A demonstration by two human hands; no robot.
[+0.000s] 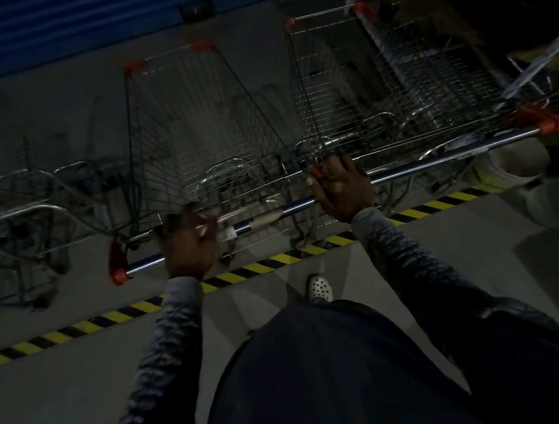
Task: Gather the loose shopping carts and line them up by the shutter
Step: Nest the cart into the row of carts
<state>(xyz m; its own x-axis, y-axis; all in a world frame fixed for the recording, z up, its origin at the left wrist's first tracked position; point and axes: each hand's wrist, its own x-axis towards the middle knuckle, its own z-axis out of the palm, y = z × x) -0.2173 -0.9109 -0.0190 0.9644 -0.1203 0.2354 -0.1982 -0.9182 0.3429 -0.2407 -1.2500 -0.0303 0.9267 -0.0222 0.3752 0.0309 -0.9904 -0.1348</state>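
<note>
Two carts are nosed up toward the blue shutter point(52, 25) at the far side. The left cart point(202, 117) sits dead centre, with the right cart point(354, 80) just beside it. Their baskets run side by side and the red corner caps point at the far wall. Neither one touches the shutter; a strip of grey floor lies between.

The person stands at the near end with both arms out. The left hand point(186, 243) is on the left cart's handle point(147, 262), close to its red end cap. The hand is blurred, but the fingers look curled over the bar in a grip. The right hand point(340, 186) clamps the left end of the right cart's handle point(436, 161), fingers wrapped over the top right where the two bars meet.

Under the handles, yellow-and-black tape point(243, 272) cuts across the floor from near left to far right. One white perforated shoe point(319, 287) stands just on the near side of it. Off to the left, in the gloom, there are more carts point(18, 214), their frames hard to make out.
</note>
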